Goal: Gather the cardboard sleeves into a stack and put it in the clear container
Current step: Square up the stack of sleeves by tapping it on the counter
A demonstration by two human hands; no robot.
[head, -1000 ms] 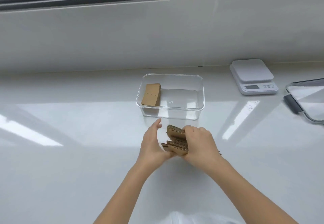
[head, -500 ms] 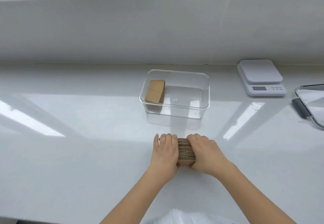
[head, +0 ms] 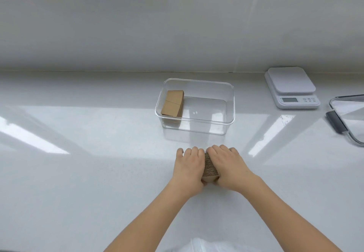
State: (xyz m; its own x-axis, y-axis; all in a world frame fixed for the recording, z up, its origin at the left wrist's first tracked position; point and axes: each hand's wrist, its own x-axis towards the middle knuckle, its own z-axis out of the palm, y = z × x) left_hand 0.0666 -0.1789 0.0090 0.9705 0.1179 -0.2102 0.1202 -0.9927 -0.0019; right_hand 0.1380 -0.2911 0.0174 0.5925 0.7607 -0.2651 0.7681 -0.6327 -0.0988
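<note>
A stack of brown cardboard sleeves (head: pixel 210 168) stands on edge on the white counter, pressed between my two hands. My left hand (head: pixel 189 168) clamps its left side and my right hand (head: pixel 229 166) clamps its right side, so only a narrow ridged strip shows. Beyond the hands sits the clear container (head: pixel 229 102), open on top. Inside it, against the left wall, leans another bundle of cardboard sleeves (head: pixel 173 103). The remainder of its floor is bare.
A white kitchen scale (head: pixel 291 87) stands at the back right. A clear lid with a dark clip (head: pixel 346 117) lies at the right edge. A white wall rises behind the counter, under a window frame.
The loose, fanned sleeves have been squeezed into one tight stack. Both hands closed in on it and now sit nearer together; the view shifted slightly.
</note>
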